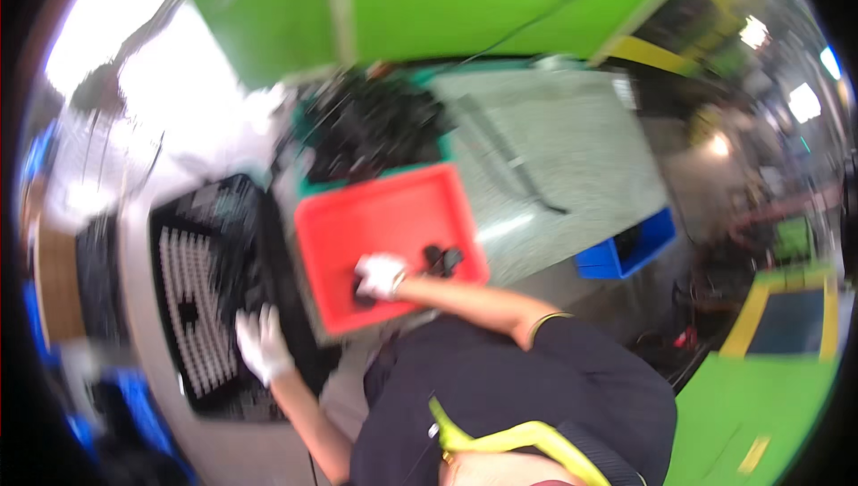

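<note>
My right hand (381,276), in a white glove, reaches into a shallow red tray (313,227). Its fingers are curled at a small black part (363,295) near the tray's left side; blur hides the part's exact shape. More small black parts (441,260) lie in the tray beside my right wrist. Over the near edge of a black crate (259,249) with a light perforated panel (189,307) is my left hand (263,345), also gloved in white. Its fingers are spread, and nothing shows in them.
Behind the red tray, a green bin (308,186) is heaped with black parts (371,124). A long thin black strip (514,160) lies on the grey-green tabletop (581,137). A blue bin (660,240) stands by the table's right edge. A green panel (429,3) rises behind.
</note>
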Demonstrator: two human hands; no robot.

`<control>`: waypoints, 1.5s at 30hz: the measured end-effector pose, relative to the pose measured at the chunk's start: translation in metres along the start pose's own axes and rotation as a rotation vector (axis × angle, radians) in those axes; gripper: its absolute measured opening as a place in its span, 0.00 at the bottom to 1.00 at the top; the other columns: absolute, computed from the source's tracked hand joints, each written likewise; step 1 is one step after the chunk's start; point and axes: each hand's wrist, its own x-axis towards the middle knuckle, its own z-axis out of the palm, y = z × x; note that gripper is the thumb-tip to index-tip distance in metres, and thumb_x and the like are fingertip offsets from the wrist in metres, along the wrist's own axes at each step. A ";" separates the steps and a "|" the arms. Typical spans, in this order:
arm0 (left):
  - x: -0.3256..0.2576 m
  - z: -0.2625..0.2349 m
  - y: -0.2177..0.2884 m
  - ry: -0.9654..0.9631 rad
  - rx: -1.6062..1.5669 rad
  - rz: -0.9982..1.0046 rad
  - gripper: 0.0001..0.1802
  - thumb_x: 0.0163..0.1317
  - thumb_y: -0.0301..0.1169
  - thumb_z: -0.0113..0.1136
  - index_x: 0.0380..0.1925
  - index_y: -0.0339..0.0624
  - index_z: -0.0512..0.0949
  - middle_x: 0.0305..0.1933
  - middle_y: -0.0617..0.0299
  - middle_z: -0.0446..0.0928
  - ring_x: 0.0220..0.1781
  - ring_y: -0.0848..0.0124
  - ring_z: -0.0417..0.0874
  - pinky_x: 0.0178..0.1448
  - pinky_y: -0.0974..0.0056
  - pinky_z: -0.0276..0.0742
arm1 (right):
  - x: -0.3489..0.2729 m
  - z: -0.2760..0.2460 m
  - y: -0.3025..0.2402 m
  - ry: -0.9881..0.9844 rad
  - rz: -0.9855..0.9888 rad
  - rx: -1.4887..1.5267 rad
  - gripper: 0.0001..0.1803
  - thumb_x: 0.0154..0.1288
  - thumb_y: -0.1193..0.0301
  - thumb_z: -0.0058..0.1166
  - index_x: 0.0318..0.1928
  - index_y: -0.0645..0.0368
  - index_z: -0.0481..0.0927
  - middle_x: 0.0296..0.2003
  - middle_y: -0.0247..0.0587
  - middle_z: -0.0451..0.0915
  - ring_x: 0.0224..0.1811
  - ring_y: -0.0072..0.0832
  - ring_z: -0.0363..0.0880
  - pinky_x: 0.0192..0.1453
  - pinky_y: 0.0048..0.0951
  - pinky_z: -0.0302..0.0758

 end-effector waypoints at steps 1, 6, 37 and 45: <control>-0.012 -0.001 0.007 -0.026 0.041 0.031 0.26 0.70 0.32 0.34 0.67 0.34 0.53 0.71 0.46 0.51 0.69 0.43 0.57 0.69 0.45 0.63 | 0.009 0.007 -0.006 -0.057 0.028 0.008 0.21 0.47 0.55 0.55 0.39 0.55 0.81 0.39 0.48 0.81 0.43 0.44 0.80 0.45 0.44 0.77; 0.016 -0.028 -0.027 -0.137 0.355 0.217 0.19 0.64 0.33 0.53 0.52 0.34 0.70 0.55 0.52 0.71 0.54 0.60 0.73 0.54 0.59 0.71 | 0.024 0.044 0.006 0.136 -0.067 0.237 0.22 0.46 0.61 0.62 0.44 0.52 0.77 0.40 0.45 0.81 0.46 0.43 0.79 0.47 0.42 0.75; -0.077 0.069 -0.081 -0.892 0.391 -0.112 0.26 0.63 0.25 0.55 0.60 0.30 0.62 0.59 0.48 0.68 0.58 0.59 0.73 0.58 0.56 0.73 | -0.082 -0.060 -0.035 0.469 -0.316 0.698 0.21 0.57 0.58 0.56 0.45 0.61 0.76 0.39 0.51 0.81 0.45 0.47 0.78 0.49 0.41 0.73; -0.122 0.104 -0.066 -0.604 0.470 -0.055 0.19 0.62 0.23 0.52 0.54 0.34 0.71 0.43 0.59 0.74 0.39 0.73 0.77 0.42 0.68 0.75 | -0.096 -0.073 -0.009 0.973 -0.630 -0.060 0.11 0.68 0.68 0.46 0.42 0.62 0.76 0.38 0.48 0.76 0.34 0.43 0.78 0.35 0.35 0.77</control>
